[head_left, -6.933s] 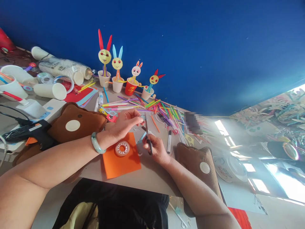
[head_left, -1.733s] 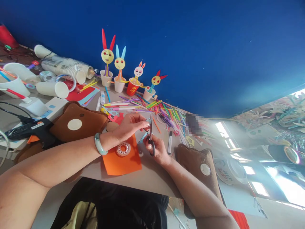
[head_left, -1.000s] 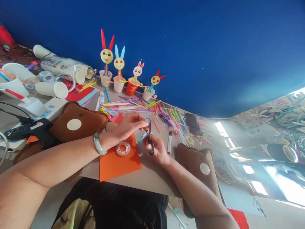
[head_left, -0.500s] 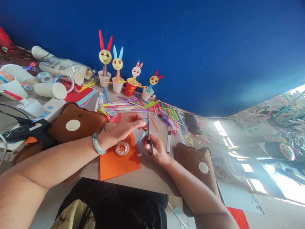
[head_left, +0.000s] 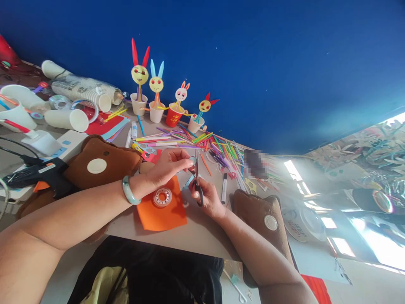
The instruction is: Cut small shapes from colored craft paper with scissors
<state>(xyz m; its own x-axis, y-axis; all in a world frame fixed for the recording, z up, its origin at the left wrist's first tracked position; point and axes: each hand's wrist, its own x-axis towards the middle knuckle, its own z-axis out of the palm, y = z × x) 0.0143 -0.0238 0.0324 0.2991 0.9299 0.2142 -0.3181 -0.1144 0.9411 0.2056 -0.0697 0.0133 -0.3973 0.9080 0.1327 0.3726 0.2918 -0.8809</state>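
Black-handled scissors (head_left: pixel 196 184) are held in my right hand (head_left: pixel 209 199), blades pointing away and up. My left hand (head_left: pixel 171 165), with a pale green bangle (head_left: pixel 129 191) on the wrist, pinches a small round piece (head_left: pixel 193 160) beside the blades; its details are too small to make out. Under and in front of my left hand lies orange paper (head_left: pixel 169 217), its near edge slightly bent, with a roll of tape (head_left: pixel 162 197) on top. A light blue scrap (head_left: pixel 189 182) is by my right fingertips.
Four rabbit-faced figures in cups (head_left: pixel 156 112) stand along the blue wall. Coloured sticks (head_left: pixel 221 150) are strewn before them. Brown cushions (head_left: pixel 257 213) lie right and left. A black glue gun (head_left: pixel 47 173), power strip and paper cups (head_left: pixel 66 120) are on the left.
The near edge of the orange paper has lifted or curled back, so less of it shows toward me. Both hands and the scissors have hardly moved.
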